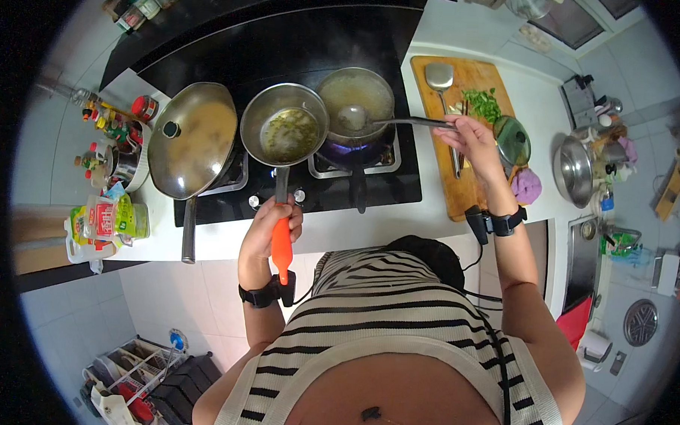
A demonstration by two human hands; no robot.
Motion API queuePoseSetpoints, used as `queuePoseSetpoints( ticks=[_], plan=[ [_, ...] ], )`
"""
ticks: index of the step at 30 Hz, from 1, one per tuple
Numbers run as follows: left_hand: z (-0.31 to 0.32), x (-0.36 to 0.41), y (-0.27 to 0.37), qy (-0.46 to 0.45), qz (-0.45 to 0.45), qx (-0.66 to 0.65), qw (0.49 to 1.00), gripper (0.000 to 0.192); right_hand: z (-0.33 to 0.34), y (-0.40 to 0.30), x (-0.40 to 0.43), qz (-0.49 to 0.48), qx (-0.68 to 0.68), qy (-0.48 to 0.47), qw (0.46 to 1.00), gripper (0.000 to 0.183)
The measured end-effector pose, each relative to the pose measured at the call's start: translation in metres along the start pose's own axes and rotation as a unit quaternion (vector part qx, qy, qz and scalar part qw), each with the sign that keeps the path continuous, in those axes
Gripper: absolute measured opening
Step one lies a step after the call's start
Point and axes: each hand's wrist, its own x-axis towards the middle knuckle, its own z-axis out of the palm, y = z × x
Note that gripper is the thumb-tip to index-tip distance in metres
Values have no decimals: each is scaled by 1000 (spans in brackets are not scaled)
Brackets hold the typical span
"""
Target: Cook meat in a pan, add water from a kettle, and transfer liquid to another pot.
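My left hand (271,226) grips the orange handle (281,241) of a small metal saucepan (284,126), which holds a little liquid with green bits. Between the fingers of my right hand (473,143) is the dark handle of a ladle (413,121). The ladle's bowl sits in the cloudy liquid of a second pot (356,89), just right of the saucepan. Blue flame burns beneath that pot, and its black handle (358,190) points towards me. At the left, a wok with a glass lid (192,142) stands on the hob; brownish contents show through the lid.
On the counter to the right lies a wooden cutting board (465,208) with a metal spatula (439,76), chopped greens (483,105) and a glass lid (512,141). A purple cloth (525,186) and a steel bowl (574,171) are farther right. Seasoning bottles (110,126) and packets (112,216) crowd the left.
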Motion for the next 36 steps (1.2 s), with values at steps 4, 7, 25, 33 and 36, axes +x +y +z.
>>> queuePoseSetpoints(
  ticks=[4,7,25,33,36],
  plan=[
    [-1,0,-3,1,-4,-12,1000,10,13,-33,-7,-37,12,5,999,32],
    [2,1,-4,-12,-4,-14,1000,10,24,-49,-12,-63,1,-12,998,32],
    [3,3,-5,-45,-17,-9,999,10,55,-26,-38,-482,-460,-97,739,27],
    [0,4,-7,-62,-14,-3,998,10,52,-22,-46,-485,-478,-53,730,25],
    [3,3,-5,-61,-18,4,998,10,51,-19,-51,-438,-514,-34,737,21]
  ],
)
